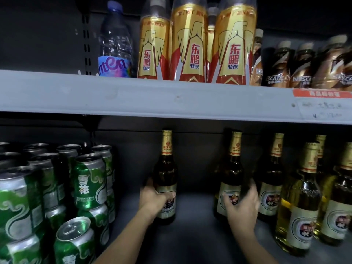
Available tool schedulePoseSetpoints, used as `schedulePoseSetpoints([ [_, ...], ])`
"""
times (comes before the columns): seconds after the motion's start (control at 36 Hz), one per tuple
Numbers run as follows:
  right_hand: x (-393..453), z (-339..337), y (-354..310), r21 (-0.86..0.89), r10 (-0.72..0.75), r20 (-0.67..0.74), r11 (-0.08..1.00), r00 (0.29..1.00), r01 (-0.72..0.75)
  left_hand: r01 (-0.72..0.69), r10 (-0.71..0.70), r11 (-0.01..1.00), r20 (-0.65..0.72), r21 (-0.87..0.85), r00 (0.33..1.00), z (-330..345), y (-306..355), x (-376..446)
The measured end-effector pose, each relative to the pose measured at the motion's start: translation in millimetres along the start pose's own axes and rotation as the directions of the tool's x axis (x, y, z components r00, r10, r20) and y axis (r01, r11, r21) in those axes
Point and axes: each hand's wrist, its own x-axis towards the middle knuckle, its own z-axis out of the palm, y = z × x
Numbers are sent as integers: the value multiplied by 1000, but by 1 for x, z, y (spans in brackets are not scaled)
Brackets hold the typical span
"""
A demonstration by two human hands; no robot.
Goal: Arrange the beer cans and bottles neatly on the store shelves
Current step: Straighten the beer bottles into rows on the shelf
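My left hand grips a dark beer bottle around its lower label; the bottle stands upright on the lower shelf, apart from the others. My right hand wraps around the label of a second beer bottle, which stands next to a third one. Pale gold beer bottles fill the shelf's right end. Green beer cans are stacked in two layers at the left.
The grey upper shelf edge hangs just above the bottle necks. On it stand a water bottle, gold energy drink bottles and brown coffee bottles. A price tag is stuck at right.
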Motion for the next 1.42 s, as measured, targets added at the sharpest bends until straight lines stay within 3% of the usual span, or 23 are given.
schedulePoseSetpoints([
  [0.17,38,12,18,-85,246,318,969,915,-231,-45,46,996,-2,75,999,-2,-4,3],
  [0.31,33,9,14,-236,246,314,956,917,-176,-37,35,998,29,51,999,-2,-5,6],
  [0.58,0,38,-19,-225,167,441,972,882,-71,-76,74,996,33,45,997,-2,-8,10],
  [0.94,-10,44,-25,-172,127,473,984,872,-50,-95,93,993,38,76,995,-2,-5,6],
  [1.0,-13,36,-23,-175,53,412,984,910,22,-77,75,994,32,74,997,-3,-7,5],
  [1.08,-20,2,-23,18,-140,14,990,990,140,-102,99,986,27,133,995,-3,-8,5],
  [1.14,-18,-31,-15,138,-160,-289,969,944,207,-131,128,979,30,153,991,-3,-5,1],
  [1.19,-7,-62,5,133,-123,-444,970,887,201,-155,154,977,15,146,988,-1,-3,-1],
  [1.28,16,-99,40,103,39,-411,995,911,4,-143,148,979,-20,146,989,1,-6,-3],
  [1.42,41,-115,88,97,119,-43,989,992,-115,-82,157,954,-249,290,956,8,-1,-27],
])
